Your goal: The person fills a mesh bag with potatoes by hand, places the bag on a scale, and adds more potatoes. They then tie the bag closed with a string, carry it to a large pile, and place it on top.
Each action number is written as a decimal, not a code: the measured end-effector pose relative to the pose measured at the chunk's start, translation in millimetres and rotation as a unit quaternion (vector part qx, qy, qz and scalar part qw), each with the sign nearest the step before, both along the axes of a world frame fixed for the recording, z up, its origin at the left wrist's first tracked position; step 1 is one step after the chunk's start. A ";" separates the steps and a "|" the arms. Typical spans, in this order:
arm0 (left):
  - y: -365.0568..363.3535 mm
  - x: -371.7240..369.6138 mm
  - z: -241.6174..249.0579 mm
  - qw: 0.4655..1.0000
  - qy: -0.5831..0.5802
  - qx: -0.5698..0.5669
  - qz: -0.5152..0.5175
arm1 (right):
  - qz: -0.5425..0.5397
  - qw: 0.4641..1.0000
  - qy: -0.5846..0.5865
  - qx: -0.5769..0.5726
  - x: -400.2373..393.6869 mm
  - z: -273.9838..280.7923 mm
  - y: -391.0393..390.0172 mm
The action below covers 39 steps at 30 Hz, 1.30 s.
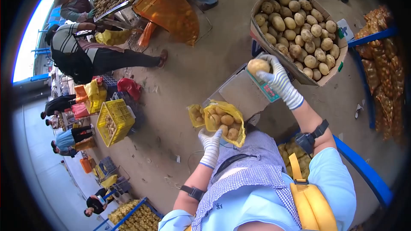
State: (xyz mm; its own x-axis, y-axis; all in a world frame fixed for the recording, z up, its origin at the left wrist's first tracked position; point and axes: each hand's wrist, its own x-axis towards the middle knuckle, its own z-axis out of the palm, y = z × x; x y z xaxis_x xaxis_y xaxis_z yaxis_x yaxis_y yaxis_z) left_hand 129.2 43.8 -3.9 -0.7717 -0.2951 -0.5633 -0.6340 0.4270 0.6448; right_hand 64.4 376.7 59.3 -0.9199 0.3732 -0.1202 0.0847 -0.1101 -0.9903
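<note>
A single potato (pixel 258 66) sits in my right hand (pixel 282 84), which wears a striped white glove and is closed around it. That hand is above the green-edged display of a scale (pixel 269 93), beside the cardboard box. My left hand (pixel 210 146), gloved alike, grips the near edge of a yellow mesh bag (pixel 240 136). The bag's mouth is open, and several potatoes (pixel 225 120) show inside. Another yellow mesh bag (pixel 196 115) with potatoes stands against its left side. Part of the scale is hidden behind my hand and the potato.
A large cardboard box (pixel 317 79) full of potatoes stands beyond my right hand. Blue metal rails (pixel 364 167) run along the right, near filled mesh sacks (pixel 381 72). Yellow crates (pixel 115 122) stand at left. Several people work around a sorting table and crates.
</note>
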 end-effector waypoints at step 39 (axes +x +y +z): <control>14.5 -23.4 -20.5 0.971 0.103 -0.099 -0.190 | -0.284 0.950 -0.115 0.062 113.3 -28.6 111.9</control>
State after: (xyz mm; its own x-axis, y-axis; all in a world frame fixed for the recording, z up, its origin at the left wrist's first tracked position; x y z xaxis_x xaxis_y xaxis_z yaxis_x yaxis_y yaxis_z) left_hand 105.8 58.3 -24.4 -0.9362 -0.0536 -0.3473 -0.2726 0.7344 0.6216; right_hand 177.7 488.6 30.7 -0.5199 0.8264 -0.2162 0.2630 -0.0860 -0.9610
